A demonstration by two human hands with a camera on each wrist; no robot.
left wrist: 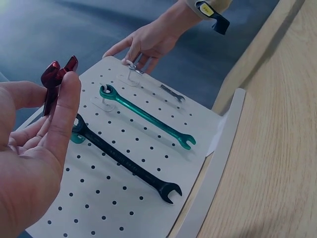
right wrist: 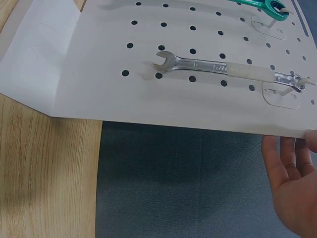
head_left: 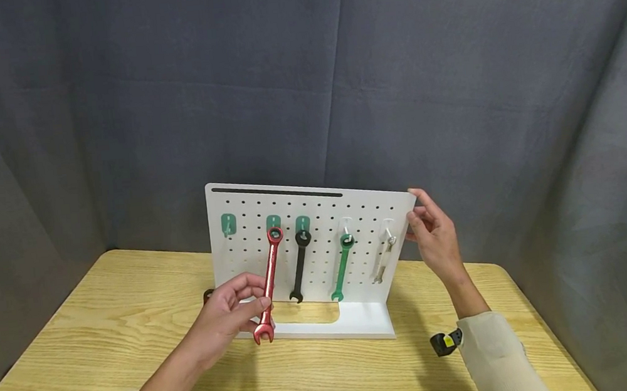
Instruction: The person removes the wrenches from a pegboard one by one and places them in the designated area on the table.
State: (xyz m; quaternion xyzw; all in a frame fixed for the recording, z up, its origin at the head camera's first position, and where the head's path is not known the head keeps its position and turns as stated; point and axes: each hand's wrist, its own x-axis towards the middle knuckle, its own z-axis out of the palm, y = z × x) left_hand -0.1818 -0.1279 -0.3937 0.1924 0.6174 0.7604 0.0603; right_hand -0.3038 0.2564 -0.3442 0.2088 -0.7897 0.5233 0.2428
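My left hand (head_left: 228, 307) pinches a red ratcheting combination wrench (head_left: 269, 269) near its open end, between thumb and fingers. Its ring end points up and overlaps the second green hook plate (head_left: 273, 221) in the head view. In the left wrist view only the open end of the red wrench (left wrist: 53, 77) shows above the fingers. My right hand (head_left: 435, 237) grips the upper right edge of a white pegboard (head_left: 320, 210), thumb in front and fingers behind. A black wrench (head_left: 300, 269), a green wrench (head_left: 343, 268) and a small silver wrench (right wrist: 198, 64) hang from hooks on it.
At the board's upper left is a green hook (head_left: 228, 224) with no wrench on it. The pegboard's white base (head_left: 362, 320) stands on a wooden table (head_left: 320, 377). A small dark round thing (head_left: 208, 295) shows by the board's left edge. Grey curtains (head_left: 213, 92) hang behind.
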